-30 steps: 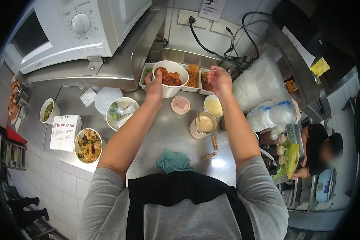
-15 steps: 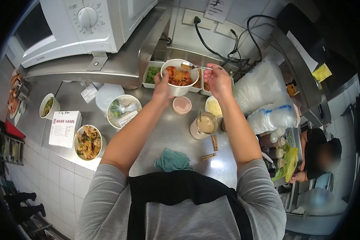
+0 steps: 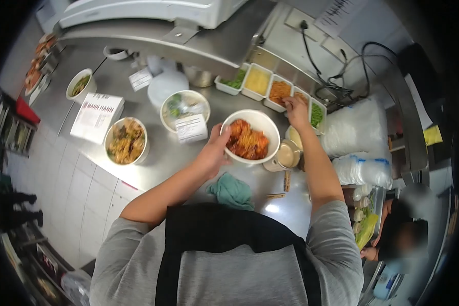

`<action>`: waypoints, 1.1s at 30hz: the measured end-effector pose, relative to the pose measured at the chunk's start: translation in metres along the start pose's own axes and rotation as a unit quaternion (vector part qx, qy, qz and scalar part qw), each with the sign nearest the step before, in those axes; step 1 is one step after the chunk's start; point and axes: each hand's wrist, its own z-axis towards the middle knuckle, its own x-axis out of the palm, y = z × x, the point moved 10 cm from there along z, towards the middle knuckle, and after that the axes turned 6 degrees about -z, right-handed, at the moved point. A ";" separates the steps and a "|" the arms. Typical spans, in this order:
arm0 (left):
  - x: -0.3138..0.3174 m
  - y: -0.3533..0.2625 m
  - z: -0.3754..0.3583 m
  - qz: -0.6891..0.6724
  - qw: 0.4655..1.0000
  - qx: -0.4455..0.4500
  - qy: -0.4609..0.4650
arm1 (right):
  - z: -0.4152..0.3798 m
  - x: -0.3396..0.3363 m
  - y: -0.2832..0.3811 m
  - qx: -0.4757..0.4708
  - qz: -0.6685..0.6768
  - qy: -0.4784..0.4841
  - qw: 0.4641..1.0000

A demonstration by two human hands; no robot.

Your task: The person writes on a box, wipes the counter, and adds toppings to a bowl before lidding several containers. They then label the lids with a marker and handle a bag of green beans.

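Note:
My left hand [image 3: 213,154] grips the side of a white bowl [image 3: 271,127], its thumb on the rim. In the bowl lie red-brown glazed food pieces [image 3: 246,144] with orange crumbs on top. My right hand [image 3: 297,109] is closed in a pinch at the row of topping tubs, beside the tub of orange-brown crumbs [image 3: 279,92]. What its fingers hold is hidden. Next to that tub stand a tub of pale yellow topping [image 3: 258,80] and a tub of chopped greens [image 3: 316,115]. A container of beige sauce [image 3: 286,155] stands just right of the bowl.
On the left are a bowl of fried food [image 3: 126,141], a white box [image 3: 97,118] and a bowl with a receipt [image 3: 191,128]. A teal cloth [image 3: 231,190] lies near the front edge. Plastic bags [image 3: 357,125] are stacked at right; a co-worker's hand [image 3: 370,253] is beyond.
The bowl has come down towards me in my left hand. My right hand has moved from above the bowl, where it held a spoon, to the tubs. The view has shifted.

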 end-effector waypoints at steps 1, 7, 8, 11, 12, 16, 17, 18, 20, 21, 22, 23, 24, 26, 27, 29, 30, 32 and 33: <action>-0.009 0.004 -0.019 -0.008 1.000 -0.001 0.010 | 0.000 -0.002 0.008 -0.028 -0.044 0.012 0.999; -0.104 0.003 -0.117 0.076 0.983 -0.020 -0.163 | -0.022 -0.116 0.079 -0.001 0.043 -0.117 0.992; -0.123 0.007 -0.121 0.109 0.977 -0.033 -0.178 | -0.038 -0.131 0.101 -0.002 0.078 -0.114 0.990; -0.128 -0.012 -0.131 0.112 0.970 0.072 -0.205 | -0.112 -0.115 0.162 -0.011 0.210 -0.022 0.977; -0.132 -0.017 -0.130 0.148 0.962 0.103 -0.207 | -0.141 -0.090 0.177 -0.075 0.200 0.033 0.976; -0.134 -0.038 -0.150 0.290 0.895 0.242 -0.236 | -0.246 -0.023 0.230 -0.149 0.130 0.120 0.973; -0.126 -0.048 -0.164 0.371 0.837 0.318 -0.246 | -0.260 -0.012 0.229 -0.144 0.113 0.134 0.974; -0.106 -0.052 -0.177 0.425 0.805 0.348 -0.227 | -0.272 -0.001 0.226 -0.139 0.096 0.147 0.975; -0.047 -0.054 -0.209 0.526 0.727 0.400 -0.185 | -0.281 0.006 0.193 0.008 0.243 0.151 0.958; -0.022 -0.041 -0.211 0.539 0.724 0.415 -0.116 | -0.290 0.012 0.177 0.144 0.371 0.170 0.901; 0.004 -0.028 -0.213 0.549 0.716 0.429 -0.048 | -0.301 0.017 0.172 0.271 0.485 0.183 0.811; 0.025 -0.015 -0.213 0.572 0.695 0.436 -0.005 | -0.305 0.008 0.189 0.294 0.657 0.150 0.678; 0.044 0.000 -0.212 0.594 0.672 0.441 0.039 | -0.313 0.001 0.201 0.320 0.661 0.164 0.659; 0.066 0.036 -0.207 0.631 0.601 0.484 0.076 | -0.333 -0.007 0.216 0.369 0.667 0.192 0.618; 0.074 0.050 -0.208 0.648 0.564 0.503 0.095 | -0.337 -0.004 0.209 0.289 0.608 0.209 0.710; 0.086 0.056 -0.217 0.654 0.545 0.505 0.143 | -0.349 0.000 0.196 0.191 0.513 0.196 0.813; 0.092 0.058 -0.220 0.656 0.534 0.506 0.167 | -0.349 -0.002 0.197 0.218 0.534 0.182 0.796; 0.097 0.060 -0.226 0.611 0.561 0.515 0.217 | -0.358 -0.005 0.198 0.315 0.611 0.147 0.711; 0.097 0.062 -0.224 0.590 0.581 0.505 0.242 | -0.364 -0.006 0.201 0.383 0.659 0.124 0.635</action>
